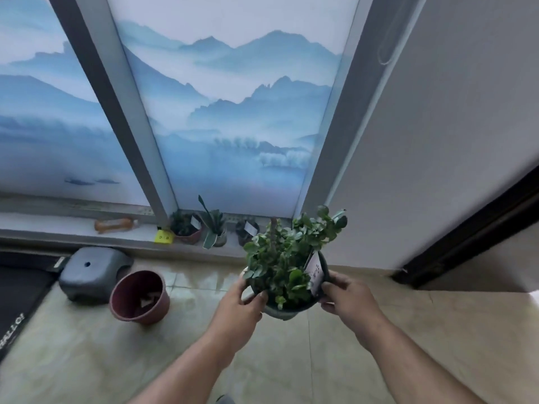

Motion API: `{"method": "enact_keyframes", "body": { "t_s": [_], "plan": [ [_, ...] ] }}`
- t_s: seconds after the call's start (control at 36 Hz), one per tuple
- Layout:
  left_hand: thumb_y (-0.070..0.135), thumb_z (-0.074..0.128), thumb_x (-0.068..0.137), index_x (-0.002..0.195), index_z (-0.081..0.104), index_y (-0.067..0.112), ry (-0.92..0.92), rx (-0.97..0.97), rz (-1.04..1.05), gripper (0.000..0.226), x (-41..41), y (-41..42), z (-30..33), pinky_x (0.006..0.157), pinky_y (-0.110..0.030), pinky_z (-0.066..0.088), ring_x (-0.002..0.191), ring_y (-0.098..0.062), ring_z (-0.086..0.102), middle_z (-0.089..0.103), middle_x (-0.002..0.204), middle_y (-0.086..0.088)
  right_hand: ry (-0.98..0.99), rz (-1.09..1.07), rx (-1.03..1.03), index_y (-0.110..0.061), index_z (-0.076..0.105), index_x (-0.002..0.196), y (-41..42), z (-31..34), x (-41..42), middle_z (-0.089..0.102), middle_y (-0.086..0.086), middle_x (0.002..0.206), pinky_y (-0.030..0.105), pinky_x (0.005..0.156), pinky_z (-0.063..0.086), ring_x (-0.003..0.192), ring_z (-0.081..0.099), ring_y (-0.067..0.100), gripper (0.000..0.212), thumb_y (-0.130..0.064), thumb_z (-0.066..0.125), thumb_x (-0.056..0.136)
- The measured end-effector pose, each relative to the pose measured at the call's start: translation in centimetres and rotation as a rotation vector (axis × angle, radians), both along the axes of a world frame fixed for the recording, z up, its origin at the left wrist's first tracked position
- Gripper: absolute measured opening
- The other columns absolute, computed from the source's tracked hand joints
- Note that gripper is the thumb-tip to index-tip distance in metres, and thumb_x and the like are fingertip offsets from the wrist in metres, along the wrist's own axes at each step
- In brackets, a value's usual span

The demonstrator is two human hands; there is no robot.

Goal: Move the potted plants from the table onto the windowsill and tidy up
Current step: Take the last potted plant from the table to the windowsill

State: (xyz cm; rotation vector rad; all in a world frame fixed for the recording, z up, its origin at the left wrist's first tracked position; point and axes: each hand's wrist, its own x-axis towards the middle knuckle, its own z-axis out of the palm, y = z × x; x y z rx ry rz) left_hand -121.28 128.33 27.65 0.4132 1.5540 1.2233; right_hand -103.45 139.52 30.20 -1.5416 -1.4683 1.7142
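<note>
I hold a leafy green potted plant [287,266] in a dark round pot with a white label, in the air above the floor just short of the windowsill [70,228]. My left hand [242,301] grips the pot's left rim and my right hand [347,295] grips its right rim. Three small potted plants stand on the sill: one in a reddish pot [186,228], a spiky one [214,228], and a dark one with a white tag [246,231].
An empty brown plastic pot [140,298] and a dark grey stool [93,275] sit on the tiled floor at left. A yellow object [164,237] and an orange-brown bottle [115,224] lie on the sill. A dark mat [20,298] is at far left, a wall at right.
</note>
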Motion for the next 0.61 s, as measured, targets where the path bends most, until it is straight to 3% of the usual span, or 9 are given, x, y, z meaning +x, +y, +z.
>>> {"method": "enact_keyframes", "body": {
  "t_s": [0.11,0.19,0.31,0.42,0.53,0.61],
  "plan": [
    [0.012,0.061,0.097,0.115,0.061,0.033,0.001,-0.019,-0.016,0.029,-2.7,4.0,-0.7,0.095,-0.04,0.054,0.099,-0.01,0.066,0.076,0.084,0.022,-0.004,-0.023,-0.01,-0.023,0.077,0.098,4.2,-0.7,-2.6,0.066,0.008,0.082,0.03,0.069,0.048,0.076,0.054,0.022,0.037,0.001,0.048,0.099],
    [0.013,0.062,0.096,0.119,0.06,0.033,0.013,-0.054,-0.022,0.03,-4.3,6.9,-1.4,0.096,-0.039,0.055,0.101,-0.008,0.065,0.074,0.096,0.015,-0.01,-0.019,-0.028,-0.021,0.077,0.096,7.2,-1.5,-4.1,0.064,0.009,0.079,0.032,0.071,0.045,0.076,0.052,0.022,0.038,0.003,0.047,0.098],
    [0.014,0.061,0.097,0.123,0.058,0.032,0.026,-0.1,-0.045,0.032,-6.2,11.6,-2.8,0.094,-0.037,0.056,0.103,-0.005,0.065,0.072,0.101,0.021,-0.006,-0.023,-0.061,-0.019,0.078,0.094,11.7,-3.2,-5.8,0.062,0.008,0.077,0.034,0.071,0.044,0.075,0.05,0.022,0.038,0.004,0.047,0.098],
    [0.015,0.061,0.097,0.123,0.058,0.03,0.035,-0.149,-0.062,0.03,-8.0,17.2,-4.8,0.087,-0.031,0.055,0.098,-0.003,0.067,0.073,0.094,0.024,-0.011,-0.018,-0.101,-0.019,0.078,0.094,17.4,-5.8,-7.5,0.061,0.009,0.076,0.031,0.067,0.043,0.075,0.05,0.022,0.038,0.004,0.047,0.098],
    [0.016,0.06,0.097,0.129,0.056,0.027,0.015,-0.206,-0.059,0.034,-9.5,22.0,-8.2,0.087,-0.031,0.055,0.104,-0.006,0.064,0.071,0.107,0.017,-0.064,-0.009,-0.146,-0.019,0.077,0.098,22.4,-9.4,-9.2,0.063,0.009,0.079,0.029,0.066,0.044,0.076,0.052,0.021,0.036,0.001,0.048,0.099],
    [0.014,0.059,0.098,0.131,0.054,0.031,-0.022,-0.223,-0.038,0.038,-10.6,25.6,-11.9,0.092,-0.036,0.054,0.105,-0.004,0.064,0.071,0.106,0.022,-0.093,-0.011,-0.157,-0.019,0.077,0.098,26.1,-13.1,-10.5,0.063,0.01,0.08,0.034,0.07,0.044,0.076,0.052,0.021,0.036,0.001,0.047,0.099]
  ]
}}
